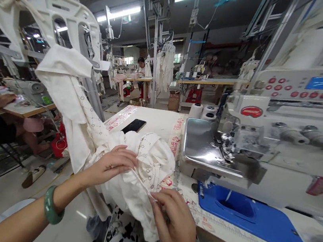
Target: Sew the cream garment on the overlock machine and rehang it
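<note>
Bundle of white cloth (146, 161) is kept at the front left edge of the table (157, 118), just beside the metal plate (203, 143) of the sewing machine (288, 115). One length is drawn up to a hanging rack (54, 6) and more is let fall off the edge toward the lap. Left hand (113, 165) is laid over the bundle, fingers curled and gripping it. Right hand (175, 223) is closed in a pinch on a thin edge, which is pulled taut between both hands. Phone (134, 126) is seen flat on the table behind the bundle. Risks, as judged: the pinched edge could be lost if the bundle is dragged sideways by the hanging length; loose folds could be snagged at the plate; the phone could be swept off by shifted cloth.
</note>
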Motion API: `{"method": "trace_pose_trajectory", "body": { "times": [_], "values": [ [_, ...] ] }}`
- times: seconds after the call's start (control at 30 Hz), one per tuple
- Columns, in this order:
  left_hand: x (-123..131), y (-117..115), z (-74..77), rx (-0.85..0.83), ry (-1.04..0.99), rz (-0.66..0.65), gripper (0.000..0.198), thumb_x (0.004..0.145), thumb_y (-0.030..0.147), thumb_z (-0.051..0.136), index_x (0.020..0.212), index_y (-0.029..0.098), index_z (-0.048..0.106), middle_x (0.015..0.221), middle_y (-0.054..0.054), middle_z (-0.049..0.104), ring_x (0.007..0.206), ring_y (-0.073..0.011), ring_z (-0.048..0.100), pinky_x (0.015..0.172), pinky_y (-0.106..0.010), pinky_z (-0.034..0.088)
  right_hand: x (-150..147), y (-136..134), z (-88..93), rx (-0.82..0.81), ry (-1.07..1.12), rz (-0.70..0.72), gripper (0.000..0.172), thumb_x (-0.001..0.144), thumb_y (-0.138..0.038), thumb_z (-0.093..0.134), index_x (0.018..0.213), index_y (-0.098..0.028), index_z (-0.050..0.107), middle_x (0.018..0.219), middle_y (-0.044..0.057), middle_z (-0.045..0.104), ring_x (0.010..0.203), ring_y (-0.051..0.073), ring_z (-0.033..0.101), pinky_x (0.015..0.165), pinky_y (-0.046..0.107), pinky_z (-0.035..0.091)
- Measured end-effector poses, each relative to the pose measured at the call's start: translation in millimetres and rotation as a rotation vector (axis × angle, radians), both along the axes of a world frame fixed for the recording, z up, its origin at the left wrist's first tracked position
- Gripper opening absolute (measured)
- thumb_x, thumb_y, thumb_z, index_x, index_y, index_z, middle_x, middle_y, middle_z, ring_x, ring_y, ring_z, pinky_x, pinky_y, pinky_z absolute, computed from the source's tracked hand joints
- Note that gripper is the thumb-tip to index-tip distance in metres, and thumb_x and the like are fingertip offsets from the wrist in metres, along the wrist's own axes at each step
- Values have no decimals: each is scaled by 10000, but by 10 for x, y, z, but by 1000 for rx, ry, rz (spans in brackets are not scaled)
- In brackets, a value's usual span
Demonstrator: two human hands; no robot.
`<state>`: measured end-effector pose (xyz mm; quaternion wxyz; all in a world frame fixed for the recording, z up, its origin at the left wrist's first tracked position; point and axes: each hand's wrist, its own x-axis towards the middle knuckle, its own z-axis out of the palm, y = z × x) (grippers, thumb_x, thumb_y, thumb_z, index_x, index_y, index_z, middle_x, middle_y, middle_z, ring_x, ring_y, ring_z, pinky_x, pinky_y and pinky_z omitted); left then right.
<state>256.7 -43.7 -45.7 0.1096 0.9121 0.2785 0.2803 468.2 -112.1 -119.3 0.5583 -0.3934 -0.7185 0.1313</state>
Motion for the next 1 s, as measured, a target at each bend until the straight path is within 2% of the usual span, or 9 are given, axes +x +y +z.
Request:
{"method": "trace_pose_trajectory", "body": {
  "times": [0.07, 0.13, 0.2, 0.27, 0.37, 0.43, 0.63, 0.77, 1.0],
  "values": [
    [208, 41, 235, -31, -69, 48, 202, 898, 212, 392, 866, 186, 589, 800, -43, 652, 773, -141, 605, 789, -288, 469, 32, 36, 171, -227, 291, 92, 130, 856, -262, 520, 770, -192, 589, 719, 24, 580, 663, 160, 541, 576, 246, 425],
    [484, 127, 513, 78, -66, 44, 210, 895, 228, 381, 836, 178, 575, 748, -44, 627, 696, -133, 581, 654, -239, 467, 78, 60, 330, -412, 628, 133, 226, 817, -390, 570, 722, -186, 574, 645, 4, 558, 581, 141, 508, 509, 221, 399],
    [815, 274, 749, 248, -4, -32, 214, 888, 223, 381, 838, 177, 585, 755, -48, 619, 726, -142, 569, 663, -245, 451, 160, 78, 443, -473, 903, 127, 286, 778, -463, 598, 741, -181, 567, 621, -7, 538, 554, 129, 475, 491, 211, 387],
    [1168, 466, 863, 334, 56, -134, 222, 884, 216, 387, 847, 175, 603, 778, -52, 621, 761, -147, 562, 705, -256, 443, 282, 102, 476, -430, 1002, 21, 307, 759, -482, 610, 750, -178, 567, 635, -6, 541, 574, 130, 470, 506, 207, 388],
    [1639, 742, 777, 230, 127, -282, 205, 872, 219, 435, 819, 165, 626, 763, -47, 609, 753, -139, 556, 714, -247, 439, 490, 159, 370, -346, 903, -249, 329, 765, -506, 582, 746, -178, 567, 659, 9, 564, 627, 151, 487, 534, 211, 396],
    [1852, 860, 639, 89, 122, -313, 172, 848, 224, 491, 773, 159, 631, 738, -37, 600, 715, -127, 556, 685, -231, 439, 589, 208, 241, -352, 869, -333, 344, 785, -527, 540, 765, -183, 551, 651, 11, 568, 620, 154, 499, 539, 217, 400],
    [2062, 949, 471, -147, 49, -184, 116, 757, 226, 596, 667, 155, 619, 707, -16, 594, 691, -129, 555, 656, -229, 433, 625, 318, 28, -319, 1118, -302, 328, 740, -497, 621, 812, -206, 489, 657, -7, 557, 604, 137, 539, 539, 200, 438],
    [2143, 1000, 455, -218, 23, -80, 96, 722, 189, 571, 650, 150, 620, 721, -23, 614, 707, -152, 570, 654, -243, 450, 636, 320, 38, -284, 1158, -272, 358, 695, -481, 678, 823, -220, 470, 665, -18, 540, 599, 123, 561, 547, 185, 472],
    [2313, 1046, 470, -228, -60, -54, 159, 695, 207, 562, 814, 153, 652, 742, -26, 674, 750, -185, 606, 715, -267, 483, 763, 333, 126, -205, 1190, -251, 310, 695, -424, 702, 807, -208, 508, 714, -11, 563, 656, 116, 578, 613, 178, 482]
  ]
}}
